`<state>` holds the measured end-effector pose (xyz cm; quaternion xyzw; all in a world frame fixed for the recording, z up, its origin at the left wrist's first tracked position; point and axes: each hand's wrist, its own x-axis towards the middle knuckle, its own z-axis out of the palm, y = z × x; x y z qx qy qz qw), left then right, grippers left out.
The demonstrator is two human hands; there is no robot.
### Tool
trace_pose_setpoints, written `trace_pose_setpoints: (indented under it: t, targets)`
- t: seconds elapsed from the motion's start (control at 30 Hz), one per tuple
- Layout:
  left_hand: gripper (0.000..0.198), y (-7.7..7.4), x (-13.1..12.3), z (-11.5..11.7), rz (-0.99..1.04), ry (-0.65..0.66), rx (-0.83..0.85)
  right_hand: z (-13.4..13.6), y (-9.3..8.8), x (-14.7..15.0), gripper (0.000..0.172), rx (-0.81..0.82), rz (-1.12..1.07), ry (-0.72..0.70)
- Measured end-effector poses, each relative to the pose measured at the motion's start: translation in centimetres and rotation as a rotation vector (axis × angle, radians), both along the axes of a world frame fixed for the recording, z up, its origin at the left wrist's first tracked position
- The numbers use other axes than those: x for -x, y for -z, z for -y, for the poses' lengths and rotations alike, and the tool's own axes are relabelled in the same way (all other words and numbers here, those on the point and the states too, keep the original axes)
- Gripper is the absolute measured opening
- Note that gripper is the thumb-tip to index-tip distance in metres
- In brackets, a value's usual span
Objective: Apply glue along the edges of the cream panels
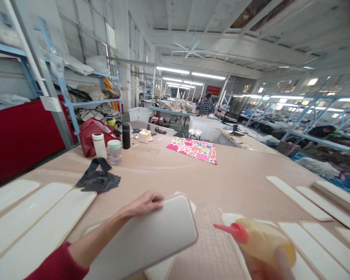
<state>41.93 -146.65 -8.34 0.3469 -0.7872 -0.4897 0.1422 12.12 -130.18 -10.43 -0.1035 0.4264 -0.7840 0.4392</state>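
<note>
My left hand (148, 203) grips the far edge of a pale grey panel with rounded corners (160, 233), its fingers curled over the top face. The panel looks tilted above the table, with white pieces (161, 269) partly showing beneath it. In my right hand (258, 270), at the lower right, is a squeeze bottle of yellowish glue (265, 243) with a red nozzle pointing left. Most of that hand is hidden behind the bottle or cut off by the frame's bottom edge. The nozzle tip stays apart from the panel.
Long white panels lie at left (37, 210) and right (323, 241) on the brown-covered table (146, 175). Farther back are a dark cloth (99, 181), a white flask (99, 146), a jar (114, 152), a black bottle (126, 136) and a floral sheet (194, 149). A person (205, 105) stands beyond.
</note>
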Motion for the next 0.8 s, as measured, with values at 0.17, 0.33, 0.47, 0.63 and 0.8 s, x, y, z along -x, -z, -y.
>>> trace_pose_setpoints:
  t: [0.17,0.33,0.47,0.63,0.8]
  targets:
    - [0.031,-5.5,-7.9,-4.2,0.07,0.102,0.041,0.3,-7.4,-5.5,0.066,0.105,-0.175,-0.223]
    - [0.036,-8.9,-14.1,-7.9,0.048,0.233,-0.005,-1.1,-12.0,-12.0,0.061,0.131,-0.207,-0.291]
    - [0.044,-10.4,-17.1,-10.5,0.01,0.347,-0.094,-2.5,-14.2,-16.2,0.058,0.197,-0.335,-0.437]
    - [0.045,-12.4,-18.7,-13.3,0.04,0.414,-0.141,-2.9,-15.0,-17.3,0.063,0.369,-0.456,-0.69]
    - [0.041,-14.2,-18.7,-15.9,0.052,0.412,-0.152,-5.1,-16.9,-19.0,0.07,0.335,-0.414,-0.647]
